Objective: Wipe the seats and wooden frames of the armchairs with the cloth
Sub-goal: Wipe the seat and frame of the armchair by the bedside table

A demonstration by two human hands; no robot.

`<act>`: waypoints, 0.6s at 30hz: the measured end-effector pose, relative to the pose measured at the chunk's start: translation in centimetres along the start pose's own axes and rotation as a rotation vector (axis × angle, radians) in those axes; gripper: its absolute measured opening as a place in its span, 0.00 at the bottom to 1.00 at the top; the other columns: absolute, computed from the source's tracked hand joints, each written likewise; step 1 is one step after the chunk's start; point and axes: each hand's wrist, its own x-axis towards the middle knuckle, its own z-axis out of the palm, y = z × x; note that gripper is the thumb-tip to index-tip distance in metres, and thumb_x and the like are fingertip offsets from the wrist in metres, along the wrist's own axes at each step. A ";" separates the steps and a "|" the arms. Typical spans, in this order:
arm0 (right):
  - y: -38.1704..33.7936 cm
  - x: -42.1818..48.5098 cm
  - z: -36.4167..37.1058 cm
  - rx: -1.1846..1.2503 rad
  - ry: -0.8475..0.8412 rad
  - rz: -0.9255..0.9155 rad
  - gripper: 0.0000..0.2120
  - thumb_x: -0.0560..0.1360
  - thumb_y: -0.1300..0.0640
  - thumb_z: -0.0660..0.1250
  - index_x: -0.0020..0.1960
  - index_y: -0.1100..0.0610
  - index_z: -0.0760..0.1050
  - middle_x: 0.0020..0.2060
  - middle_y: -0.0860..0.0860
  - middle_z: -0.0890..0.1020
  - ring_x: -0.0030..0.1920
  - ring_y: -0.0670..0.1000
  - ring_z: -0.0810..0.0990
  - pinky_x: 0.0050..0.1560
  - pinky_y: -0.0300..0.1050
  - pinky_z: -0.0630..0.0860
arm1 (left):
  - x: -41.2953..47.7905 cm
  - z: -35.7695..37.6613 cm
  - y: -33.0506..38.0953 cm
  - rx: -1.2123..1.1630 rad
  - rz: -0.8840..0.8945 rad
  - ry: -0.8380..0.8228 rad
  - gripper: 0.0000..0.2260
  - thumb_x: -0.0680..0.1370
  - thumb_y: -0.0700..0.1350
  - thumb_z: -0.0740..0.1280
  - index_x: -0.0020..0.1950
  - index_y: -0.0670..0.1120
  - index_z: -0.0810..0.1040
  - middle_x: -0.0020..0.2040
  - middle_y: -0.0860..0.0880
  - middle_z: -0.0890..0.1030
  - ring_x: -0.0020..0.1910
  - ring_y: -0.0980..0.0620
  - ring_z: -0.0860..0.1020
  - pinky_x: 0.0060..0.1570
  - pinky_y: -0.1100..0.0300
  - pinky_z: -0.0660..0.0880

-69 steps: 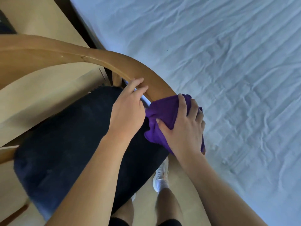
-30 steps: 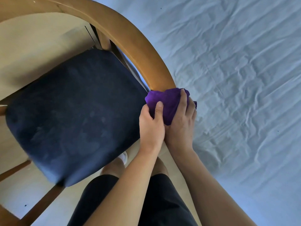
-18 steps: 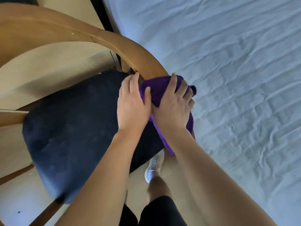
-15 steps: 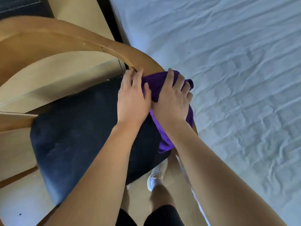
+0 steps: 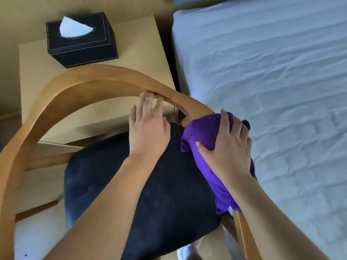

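An armchair with a curved wooden frame [image 5: 78, 85] and a dark blue seat cushion [image 5: 150, 199] fills the lower left. A purple cloth [image 5: 204, 134] is draped over the frame's right arm. My right hand [image 5: 229, 147] grips the cloth there, fingers and thumb wrapped around it and the arm beneath. My left hand [image 5: 148, 124] is off the cloth, fingers straight and spread, above the cushion's back edge, its fingertips near the frame's inner side. I cannot tell whether they touch the wood.
A bed with a wrinkled pale sheet [image 5: 272, 91] lies close along the chair's right side. Behind the chair stands a light wooden bedside table [image 5: 142, 51] carrying a black tissue box [image 5: 80, 40]. A white shoe [image 5: 185, 253] shows below the seat.
My left hand has let go of the cloth and moved left toward the frame's inner side. My right hand keeps the cloth on the right arm. The view has tilted up, showing the table.
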 end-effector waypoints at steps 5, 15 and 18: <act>-5.3 6.2 0.1 -0.052 -0.032 -0.249 0.45 0.73 0.40 0.71 0.80 0.56 0.54 0.71 0.58 0.68 0.69 0.63 0.68 0.65 0.59 0.70 | 2.3 -3.8 -4.6 0.104 -0.025 0.170 0.21 0.78 0.42 0.63 0.71 0.42 0.71 0.69 0.40 0.69 0.69 0.40 0.69 0.69 0.44 0.65; -11.3 9.5 1.1 0.030 -0.053 -0.303 0.54 0.70 0.44 0.76 0.81 0.59 0.45 0.73 0.54 0.69 0.73 0.57 0.67 0.69 0.55 0.67 | 4.2 -3.8 -7.3 0.190 0.012 0.116 0.32 0.76 0.40 0.65 0.79 0.44 0.60 0.79 0.42 0.59 0.79 0.38 0.52 0.76 0.45 0.46; -8.6 7.8 1.1 -0.080 -0.015 -0.229 0.46 0.70 0.48 0.77 0.78 0.58 0.56 0.74 0.56 0.68 0.73 0.59 0.68 0.69 0.58 0.68 | 4.0 -3.7 -7.7 0.168 0.030 0.125 0.34 0.74 0.39 0.67 0.79 0.44 0.60 0.79 0.42 0.59 0.79 0.38 0.53 0.76 0.45 0.47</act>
